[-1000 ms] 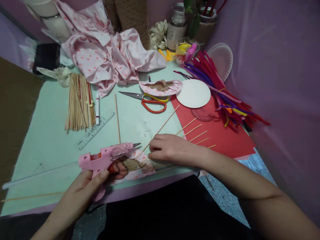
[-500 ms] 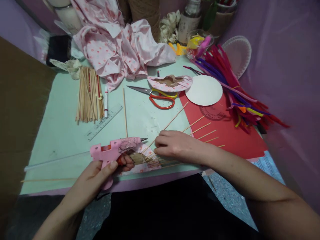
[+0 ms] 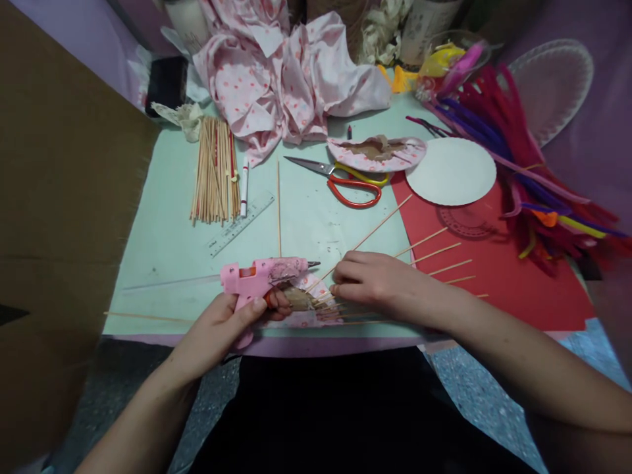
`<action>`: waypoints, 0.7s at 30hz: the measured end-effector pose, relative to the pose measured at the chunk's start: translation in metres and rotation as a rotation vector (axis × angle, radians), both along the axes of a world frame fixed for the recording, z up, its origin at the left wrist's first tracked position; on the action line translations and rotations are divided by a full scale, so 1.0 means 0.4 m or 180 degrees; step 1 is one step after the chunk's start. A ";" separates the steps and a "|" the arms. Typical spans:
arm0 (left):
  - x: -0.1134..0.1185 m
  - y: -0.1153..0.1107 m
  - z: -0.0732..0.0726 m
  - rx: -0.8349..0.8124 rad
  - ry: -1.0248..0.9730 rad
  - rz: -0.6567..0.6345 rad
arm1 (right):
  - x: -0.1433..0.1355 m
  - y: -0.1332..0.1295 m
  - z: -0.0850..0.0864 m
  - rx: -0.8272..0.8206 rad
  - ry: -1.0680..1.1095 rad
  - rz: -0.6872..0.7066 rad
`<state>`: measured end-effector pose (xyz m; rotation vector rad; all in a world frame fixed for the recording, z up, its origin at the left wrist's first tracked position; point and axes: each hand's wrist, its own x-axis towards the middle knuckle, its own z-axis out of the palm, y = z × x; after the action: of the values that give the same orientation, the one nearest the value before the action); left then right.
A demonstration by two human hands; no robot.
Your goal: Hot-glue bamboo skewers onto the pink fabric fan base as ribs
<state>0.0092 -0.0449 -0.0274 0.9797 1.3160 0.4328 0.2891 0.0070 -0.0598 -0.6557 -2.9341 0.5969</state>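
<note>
My left hand (image 3: 247, 316) is wrapped round the handle of a pink hot glue gun (image 3: 257, 273), its metal nozzle pointing right and a clear glue stick trailing from its back. Below the gun lies a piece of cardboard covered in pink dotted fabric (image 3: 309, 319), partly hidden by the hand. Several thin wooden sticks (image 3: 434, 250) fan out from it to the right. My right hand (image 3: 363, 280) rests over these sticks with its fingers closed, at a slanting stick (image 3: 382, 224). The fingertips are partly hidden, but the slanting stick seems pinched in them.
Behind the hands lie red-handled scissors (image 3: 353, 191), a fabric-edged cardboard piece (image 3: 378, 153) and a white disc (image 3: 451, 171). To the left are a bundle of sticks (image 3: 216, 174), a marker (image 3: 244, 191) and a ruler (image 3: 241, 224). Pipe cleaners (image 3: 533, 178) spread at right; crumpled fabric (image 3: 296, 79) lies behind.
The camera view has shifted, so everything sits further right in the picture. Both hands keep nearly the same place over the fabric piece, with the glue gun still in the left.
</note>
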 end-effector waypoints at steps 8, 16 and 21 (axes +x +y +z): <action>0.001 0.001 -0.003 -0.0026 -0.0105 0.0109 | 0.012 -0.001 -0.007 0.0101 0.0285 -0.0007; 0.008 0.000 0.003 0.0016 -0.0169 0.0126 | 0.067 -0.015 0.038 0.0273 0.0749 -0.0379; 0.006 0.002 -0.001 0.0042 -0.0092 0.0072 | 0.130 -0.025 0.099 0.0502 0.0599 -0.1074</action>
<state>0.0117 -0.0443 -0.0280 0.9670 1.3006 0.4720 0.3411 -0.0031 -0.0202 -0.9857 -2.5818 0.3655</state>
